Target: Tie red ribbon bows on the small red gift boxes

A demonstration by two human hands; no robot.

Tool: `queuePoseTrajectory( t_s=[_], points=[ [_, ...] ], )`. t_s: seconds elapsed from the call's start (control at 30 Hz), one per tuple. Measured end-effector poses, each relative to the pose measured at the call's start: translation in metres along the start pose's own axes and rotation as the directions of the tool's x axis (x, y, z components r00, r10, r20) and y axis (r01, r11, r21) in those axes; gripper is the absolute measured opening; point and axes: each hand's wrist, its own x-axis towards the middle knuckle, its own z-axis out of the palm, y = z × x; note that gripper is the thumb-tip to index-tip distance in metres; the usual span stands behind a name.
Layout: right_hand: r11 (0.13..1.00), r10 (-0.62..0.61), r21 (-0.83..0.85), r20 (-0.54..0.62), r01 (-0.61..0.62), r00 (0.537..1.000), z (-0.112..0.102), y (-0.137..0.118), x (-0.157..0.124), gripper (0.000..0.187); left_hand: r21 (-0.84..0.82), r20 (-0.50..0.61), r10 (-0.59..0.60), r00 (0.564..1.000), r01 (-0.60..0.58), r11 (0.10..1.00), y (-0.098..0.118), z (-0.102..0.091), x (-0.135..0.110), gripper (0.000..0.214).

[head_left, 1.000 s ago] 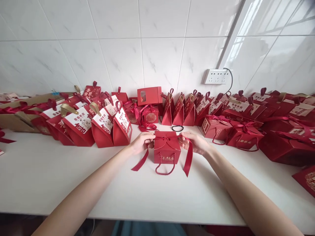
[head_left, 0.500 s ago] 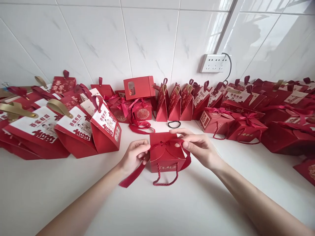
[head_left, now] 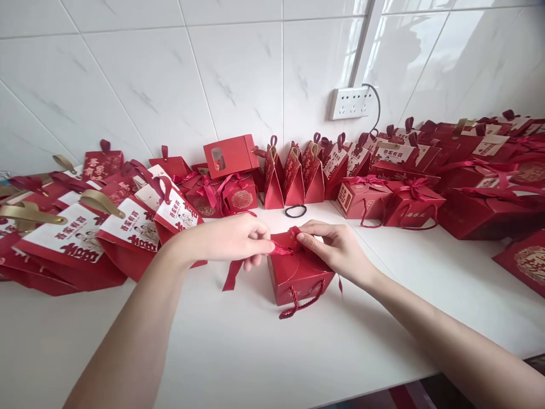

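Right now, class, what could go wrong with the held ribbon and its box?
The ribbon, pinched by the left hand and the right hand, might slip loose. An uneven pull could turn the box on the table. The left hand looks close to a white-labelled bag, which a wide tug might knock.

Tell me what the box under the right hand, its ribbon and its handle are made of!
Box: probably card, smooth and faintly shiny, with crisp folded edges.
Ribbon: likely fabric, maybe satin; faint sheen, soft bends.
Handle: seems cord, ridged by twisted strands; fibre unclear.
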Motion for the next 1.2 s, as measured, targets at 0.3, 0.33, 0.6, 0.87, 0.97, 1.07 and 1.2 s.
queuePoseTrajectory(
  t_s=[0.3, 0.33, 0.6, 0.87, 0.97, 1.07, 1.2],
  points=[
    [1.000, 0.010, 0.028, 0.024, -0.011, 1.000, 0.002, 0.001, -0.002, 0.019, 0.378, -0.278, 0.074, 0.958, 0.038, 0.925, 0.012, 0.016, 0.000, 0.027],
    [0.999, 0.019, 0.036, 0.017, -0.020, 1.000, 0.002, 0.001, -0.002, 0.017, 0.402, -0.264, 0.100, 0.959, 0.015, 0.916, 0.012, 0.018, -0.001, 0.026],
    [0.998, -0.044, 0.055, 0.041, 0.042, 0.998, 0.002, 0.001, -0.003, 0.018, 0.514, -0.229, 0.054, 0.972, 0.074, 0.855, 0.029, 0.025, -0.012, 0.021],
    [0.951, 0.009, 0.309, 0.006, -0.011, 1.000, 0.003, 0.004, -0.002, 0.023, 0.593, -0.301, 0.214, 0.929, 0.007, 0.805, 0.030, 0.033, 0.000, 0.014],
    [0.930, 0.028, 0.367, -0.018, -0.020, 0.999, 0.002, 0.005, -0.003, 0.027, 0.627, -0.312, 0.227, 0.923, 0.020, 0.779, 0.030, 0.037, 0.005, 0.015],
    [0.908, 0.069, 0.414, 0.000, -0.063, 0.998, 0.003, 0.003, -0.003, 0.032, 0.672, -0.319, 0.259, 0.912, 0.026, 0.740, 0.030, 0.041, 0.009, 0.015],
    [0.912, 0.071, 0.408, -0.051, -0.044, 0.996, 0.003, 0.001, -0.003, 0.034, 0.747, -0.338, 0.325, 0.883, 0.042, 0.663, 0.031, 0.046, 0.012, 0.013]
  ],
)
